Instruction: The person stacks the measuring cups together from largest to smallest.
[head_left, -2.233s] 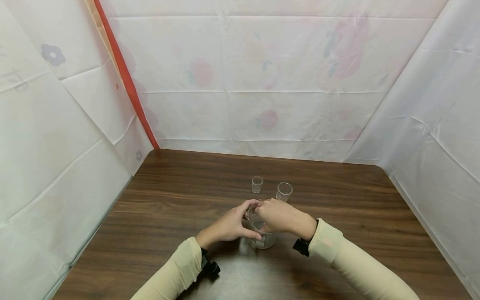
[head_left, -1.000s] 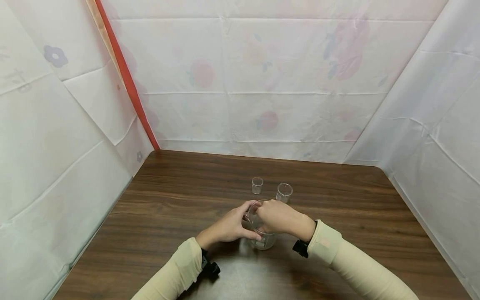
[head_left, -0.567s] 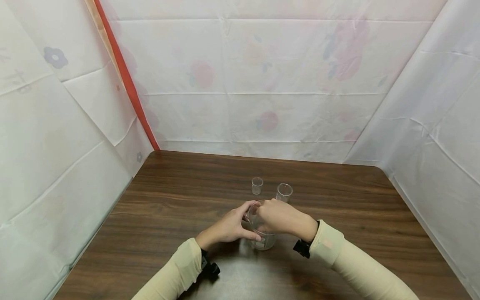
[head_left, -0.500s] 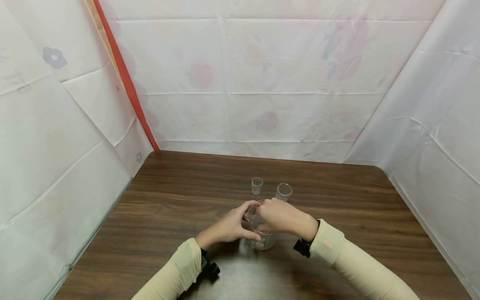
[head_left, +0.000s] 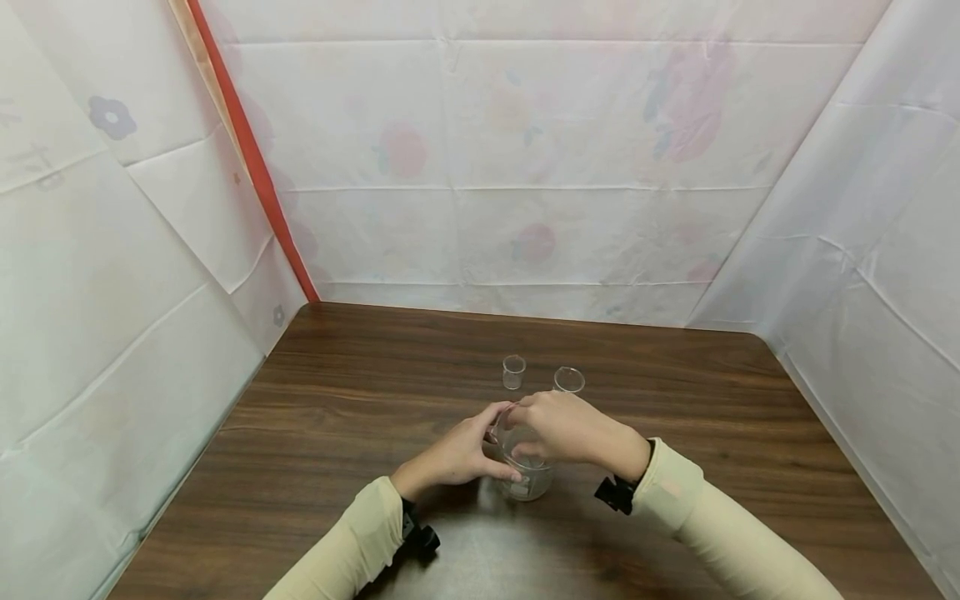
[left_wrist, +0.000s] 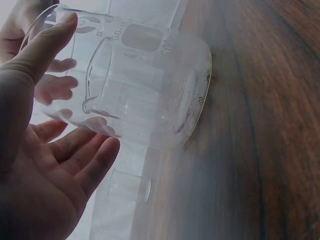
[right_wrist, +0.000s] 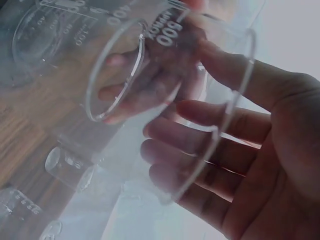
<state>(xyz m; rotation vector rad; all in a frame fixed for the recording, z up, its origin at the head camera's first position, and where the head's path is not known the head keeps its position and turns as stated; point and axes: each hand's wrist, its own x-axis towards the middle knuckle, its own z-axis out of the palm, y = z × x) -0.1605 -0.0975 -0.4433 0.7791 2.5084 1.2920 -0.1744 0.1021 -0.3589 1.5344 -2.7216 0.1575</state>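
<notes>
My left hand [head_left: 453, 457] steadies the large beaker [head_left: 527, 477] while my right hand [head_left: 558, 429], fingers curled, grips a smaller beaker [right_wrist: 150, 65] nested inside it; lifting it clear toward the two small beakers [head_left: 513, 371] at 12 o'clock calls for a straight pull.

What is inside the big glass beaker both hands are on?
Inside the big beaker sits a smaller beaker, which the right hand holds at the rim. The hands hide any liquid.

I see a large clear glass beaker [head_left: 527, 467] with white graduation marks standing upright on the wooden table. Nested inside it is a smaller clear beaker [right_wrist: 135, 70], also marked, its rim sitting below the big one's rim.
</notes>
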